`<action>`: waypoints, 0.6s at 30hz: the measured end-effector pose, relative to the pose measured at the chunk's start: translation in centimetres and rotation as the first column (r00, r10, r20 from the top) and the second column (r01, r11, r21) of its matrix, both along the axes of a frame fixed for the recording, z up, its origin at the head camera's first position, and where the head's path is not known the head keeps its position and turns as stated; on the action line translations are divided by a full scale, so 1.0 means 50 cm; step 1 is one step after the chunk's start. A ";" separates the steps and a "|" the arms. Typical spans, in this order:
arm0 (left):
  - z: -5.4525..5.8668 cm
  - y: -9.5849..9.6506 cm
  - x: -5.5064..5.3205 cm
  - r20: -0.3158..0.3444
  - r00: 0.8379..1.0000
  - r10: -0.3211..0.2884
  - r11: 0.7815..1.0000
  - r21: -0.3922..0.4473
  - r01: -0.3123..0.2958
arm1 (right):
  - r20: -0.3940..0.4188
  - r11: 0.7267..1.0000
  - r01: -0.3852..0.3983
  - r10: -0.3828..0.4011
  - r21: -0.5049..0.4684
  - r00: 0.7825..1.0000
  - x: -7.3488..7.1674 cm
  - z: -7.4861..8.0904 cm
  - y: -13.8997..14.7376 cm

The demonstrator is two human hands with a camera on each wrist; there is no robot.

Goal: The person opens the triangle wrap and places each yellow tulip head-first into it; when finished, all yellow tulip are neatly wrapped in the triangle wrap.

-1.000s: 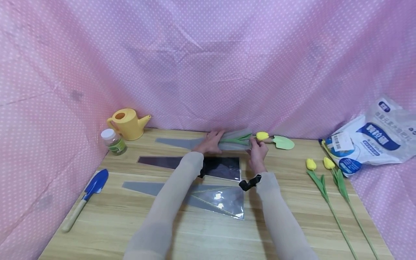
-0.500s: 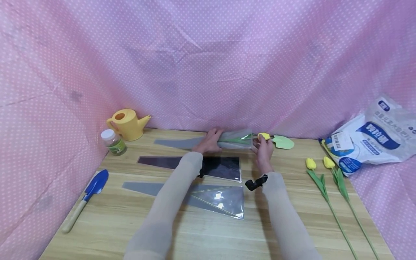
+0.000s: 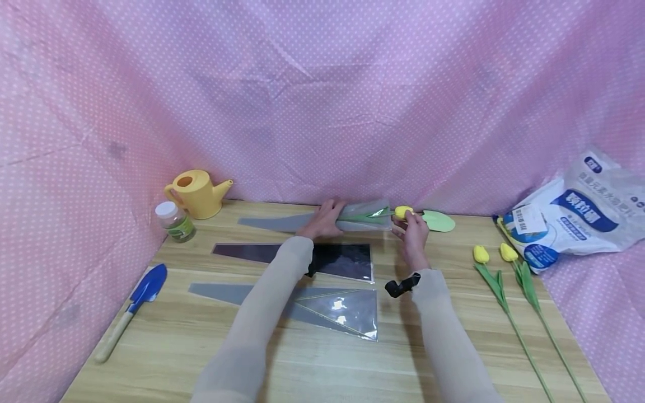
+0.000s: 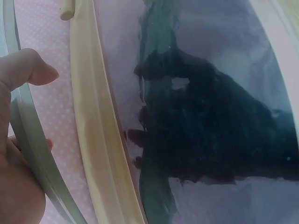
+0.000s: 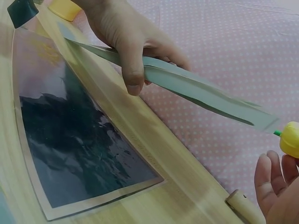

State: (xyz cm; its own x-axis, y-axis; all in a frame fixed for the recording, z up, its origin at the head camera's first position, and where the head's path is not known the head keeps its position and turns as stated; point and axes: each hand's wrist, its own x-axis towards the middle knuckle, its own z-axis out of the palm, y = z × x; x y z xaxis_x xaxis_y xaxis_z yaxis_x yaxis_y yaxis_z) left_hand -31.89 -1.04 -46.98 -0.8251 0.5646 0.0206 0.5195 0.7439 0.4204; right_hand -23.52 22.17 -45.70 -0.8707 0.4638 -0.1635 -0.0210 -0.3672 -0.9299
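In the head view my left hand (image 3: pixel 324 221) grips a narrow grey see-through flower sleeve (image 3: pixel 365 208) by its middle, thumb on the near side. A yellow tulip's green leaves (image 3: pixel 370 215) show inside, and its yellow head (image 3: pixel 403 212) sticks out of the wide right end. My right hand (image 3: pixel 415 235) has its fingertips at that head; in the right wrist view its loosely bent fingers (image 5: pixel 276 175) stay close under the tulip head (image 5: pixel 290 142). The left wrist view shows the left thumb (image 4: pixel 39 70) beside the sleeve's edge.
A dark sleeve (image 3: pixel 347 262) and another grey sleeve (image 3: pixel 347 313) lie on the wooden table (image 3: pixel 312 369). Two tulips (image 3: pixel 504 296) and a white bag (image 3: pixel 569 218) are right. A yellow watering can (image 3: pixel 199 193), jar (image 3: pixel 176 224) and blue trowel (image 3: pixel 136 308) stand or lie left. A green trowel (image 3: pixel 439 221) lies behind.
The right hand has slid rightward from the sleeve's mouth to the tulip head. Since half a second ago the head has shifted slightly left. The left hand keeps its grip on the sleeve.
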 end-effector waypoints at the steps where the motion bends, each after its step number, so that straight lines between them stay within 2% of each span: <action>1: 0.000 0.000 0.000 -0.004 1.000 0.000 1.000 -0.005 0.000 | 0.005 1.000 -0.003 0.003 0.010 1.000 0.000 0.000 0.000; 7: 0.003 0.002 0.000 -0.017 1.000 -0.006 0.999 -0.034 0.006 | -0.008 0.998 -0.033 0.034 0.060 0.999 0.001 -0.006 -0.003; 18: 0.009 0.002 -0.003 -0.046 0.999 -0.019 1.000 -0.026 0.017 | -0.044 0.992 -0.058 0.063 0.110 0.997 0.000 -0.013 -0.008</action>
